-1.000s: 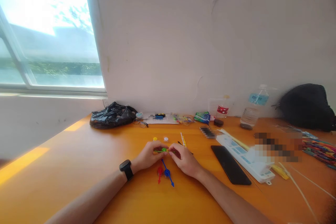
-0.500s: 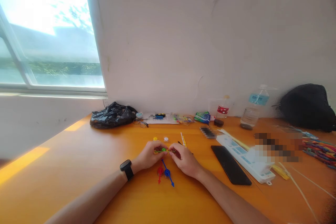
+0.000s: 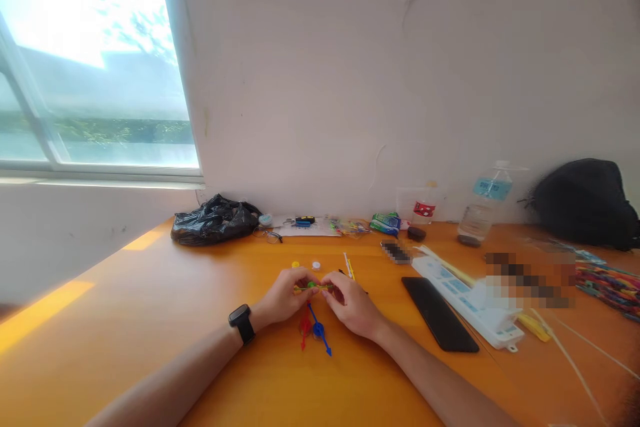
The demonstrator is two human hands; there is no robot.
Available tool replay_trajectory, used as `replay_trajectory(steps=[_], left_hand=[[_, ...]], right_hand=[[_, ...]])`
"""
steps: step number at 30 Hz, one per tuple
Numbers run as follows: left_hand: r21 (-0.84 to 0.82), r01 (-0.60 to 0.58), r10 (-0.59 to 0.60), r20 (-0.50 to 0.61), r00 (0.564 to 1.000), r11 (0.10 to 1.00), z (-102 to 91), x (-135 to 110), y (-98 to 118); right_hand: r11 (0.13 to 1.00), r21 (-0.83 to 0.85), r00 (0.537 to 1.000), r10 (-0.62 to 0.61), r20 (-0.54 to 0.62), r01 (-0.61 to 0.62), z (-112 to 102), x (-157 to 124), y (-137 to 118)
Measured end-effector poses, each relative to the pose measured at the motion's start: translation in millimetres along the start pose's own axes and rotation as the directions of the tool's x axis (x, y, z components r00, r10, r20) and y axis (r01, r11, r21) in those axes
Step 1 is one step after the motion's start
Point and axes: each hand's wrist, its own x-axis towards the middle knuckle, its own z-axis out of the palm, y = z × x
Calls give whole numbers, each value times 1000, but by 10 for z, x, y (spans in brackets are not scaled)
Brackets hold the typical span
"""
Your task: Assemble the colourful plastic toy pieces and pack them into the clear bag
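Observation:
Between my two hands is a green arrow spinner (image 3: 312, 285), a thin pointer with a round centre. My left hand (image 3: 289, 293), with a black watch on its wrist, pinches its left part. The fingertips of my right hand (image 3: 350, 300) are closed on its right end. Just below lie a red arrow spinner (image 3: 305, 329) and a blue arrow spinner (image 3: 319, 329) on the table. Beyond the hands sit a yellow disc (image 3: 295, 265) and a white disc (image 3: 316, 266). White and yellow arrow pieces (image 3: 349, 265) lie behind my right hand, which partly covers a black one.
To the right are a dark flat slab (image 3: 439, 313) and a white power strip (image 3: 465, 297). Along the wall stand a black plastic bag (image 3: 215, 220), glasses (image 3: 270, 235), a snack packet (image 3: 386, 223), two bottles including a clear bottle (image 3: 483, 210), and a black bag (image 3: 585, 203).

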Motion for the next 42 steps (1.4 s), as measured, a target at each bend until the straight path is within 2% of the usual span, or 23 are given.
replay_trajectory(steps=[7,11,14,22,28,32,36,42], left_hand=[[-284,110,-125,-38,991,952,-58,27,92],[-470,225,-269,-28,963,853,-98,47,87],[-575,283,-335,16,942,768,-126,51,86],[-558,295,-322,53,945,775,-120,45,182],[-540,263,-335,-37,942,799,-83,71,66],[-541,261,-335,-41,941,799,-92,65,8],[-558,277,-343,-15,939,782,-115,45,53],[-535,312,-317,87,945,785,-154,49,173]], right_hand=[[999,25,998,-46,-44,48,-70,0,-99],[998,40,996,-52,-70,55,-92,10,-106],[997,68,996,-34,-79,40,-71,21,-76],[991,131,987,3,-158,18,-32,20,-57],[999,28,958,-27,-285,36,-59,24,-69],[997,35,977,-56,-204,65,-89,27,-100],[993,65,991,-87,-102,94,-110,27,-149],[993,105,996,-52,-73,60,-93,24,-124]])
